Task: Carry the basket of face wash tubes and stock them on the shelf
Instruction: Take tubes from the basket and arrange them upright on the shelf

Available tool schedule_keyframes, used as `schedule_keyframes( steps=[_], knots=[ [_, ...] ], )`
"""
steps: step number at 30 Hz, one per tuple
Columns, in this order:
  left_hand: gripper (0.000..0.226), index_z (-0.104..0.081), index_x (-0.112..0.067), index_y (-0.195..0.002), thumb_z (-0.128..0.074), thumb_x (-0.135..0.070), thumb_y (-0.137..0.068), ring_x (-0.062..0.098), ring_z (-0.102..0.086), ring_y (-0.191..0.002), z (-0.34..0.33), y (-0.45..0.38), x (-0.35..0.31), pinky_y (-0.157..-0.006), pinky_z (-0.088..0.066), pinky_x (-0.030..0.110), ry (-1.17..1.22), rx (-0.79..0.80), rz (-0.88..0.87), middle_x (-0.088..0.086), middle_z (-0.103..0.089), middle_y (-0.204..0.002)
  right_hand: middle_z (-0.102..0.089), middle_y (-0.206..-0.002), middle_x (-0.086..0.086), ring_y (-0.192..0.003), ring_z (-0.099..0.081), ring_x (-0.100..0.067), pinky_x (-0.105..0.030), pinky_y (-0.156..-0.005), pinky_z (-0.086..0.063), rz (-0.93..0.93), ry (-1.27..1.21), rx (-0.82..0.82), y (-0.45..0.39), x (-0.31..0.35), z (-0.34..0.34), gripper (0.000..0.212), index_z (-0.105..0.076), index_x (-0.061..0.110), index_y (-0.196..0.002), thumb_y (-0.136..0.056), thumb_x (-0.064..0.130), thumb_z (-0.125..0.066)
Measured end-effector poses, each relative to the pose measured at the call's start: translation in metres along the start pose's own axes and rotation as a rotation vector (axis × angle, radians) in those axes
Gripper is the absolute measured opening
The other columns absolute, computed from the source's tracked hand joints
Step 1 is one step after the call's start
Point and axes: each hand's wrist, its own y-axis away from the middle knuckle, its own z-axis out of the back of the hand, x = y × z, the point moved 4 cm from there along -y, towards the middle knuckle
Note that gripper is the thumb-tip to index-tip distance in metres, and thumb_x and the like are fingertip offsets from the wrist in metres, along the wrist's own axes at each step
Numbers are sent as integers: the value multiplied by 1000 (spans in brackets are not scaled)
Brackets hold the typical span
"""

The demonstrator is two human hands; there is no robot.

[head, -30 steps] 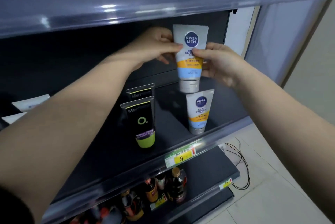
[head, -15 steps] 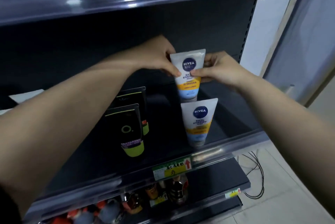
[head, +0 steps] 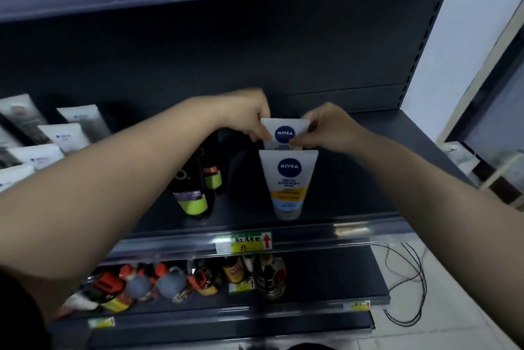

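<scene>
- Now our left hand and right hand pinch the upper corners of the rear tube; each grip is closed on it.
- Compared with a second ago, this tube has come down from the air and sits low on the shelf, directly behind the front tube.
- We judge the placing nearly finished; letting go comes next.
- No basket is in view.

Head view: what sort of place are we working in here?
Most likely a retail shop aisle: dark metal shelving with price labels on its front rails, face wash tubes lined up facing out, and bottled goods on the shelf below.
</scene>
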Motion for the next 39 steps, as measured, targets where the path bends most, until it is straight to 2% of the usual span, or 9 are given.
schedule_keyframes(
  steps=[4, 8, 11, 13, 15, 20, 29, 35, 39],
  knots=[
    [20, -65, -15, -63, -68, -20, -82, 8, -58, -58, -4, 2, 4, -59, -42, 23, -69, -12, 52, -4, -65, -62, -70, -77, -9, -69, -62, -11, -16, -56, -44, 46, 55, -1, 0, 1, -4, 14, -73, 2, -82, -71, 10, -77],
    [25, -60, -20, -59, -66, -22, -83, 6, -53, -56, -2, 7, 3, -56, -38, 24, -118, -20, 84, -3, -63, -62, -62, -65, 1, -53, -55, 2, -5, -43, -37, 66, 66, 55, 0, 8, -4, 7, -69, 4, -74, -74, 9, -74],
    [19, -67, -10, -72, -65, -24, -84, 8, -51, -57, -2, 11, 1, -55, -36, 25, -137, -45, 105, -4, -59, -61, -57, -59, 4, -49, -53, 2, -7, -42, -37, 59, 89, 85, -2, 9, -2, 19, -61, 14, -61, -75, 10, -73],
    [19, -69, -7, -85, -66, -26, -84, 13, -50, -64, -1, 17, -3, -57, -36, 26, -179, -83, 126, -4, -56, -67, -64, -70, -2, -62, -62, -6, -17, -55, -50, 60, 111, 122, -4, 10, -2, 7, -66, 11, -74, -77, 14, -72],
    [23, -67, -9, -99, -65, -27, -84, 16, -56, -82, 2, 24, -6, -67, -40, 25, -188, -140, 151, 0, -62, -84, -68, -87, -5, -79, -64, -15, -29, -71, -53, 81, 159, 119, -6, 12, 1, 16, -68, 11, -93, -79, 19, -71],
    [33, -58, -20, -119, -56, -32, -88, 23, -54, -111, 15, 63, -11, -83, -42, 30, -294, -403, 288, 2, -62, -114, -65, -97, 1, -87, -58, -11, -28, -82, -50, 246, 145, -84, -6, 43, 13, 23, -66, 14, -103, -82, 24, -67],
    [38, -56, -11, -116, -51, -33, -85, 32, -51, -110, 9, 179, -3, -88, -38, 39, -577, -646, 599, 10, -58, -114, -57, -119, 2, -113, -51, -22, -31, -81, -41, 674, 573, -119, 35, 143, -34, 33, -55, 22, -120, -90, 35, -51],
    [41, -53, -11, -122, -52, -30, -85, 31, -50, -112, -14, 275, 30, -90, -35, 39, -554, -662, 787, 8, -58, -117, -55, -120, 0, -114, -48, -24, -34, -86, -37, 920, 666, -41, 68, 212, -110, 34, -54, 19, -121, -92, 33, -44],
    [40, -59, -9, -114, -53, -29, -80, 34, -57, -101, -22, 353, 60, -84, -41, 40, -577, -684, 925, 10, -64, -106, -52, -123, -1, -119, -45, -24, -36, -90, -35, 1031, 654, 45, 87, 266, -165, 35, -50, 17, -123, -92, 32, -44]
  ],
)
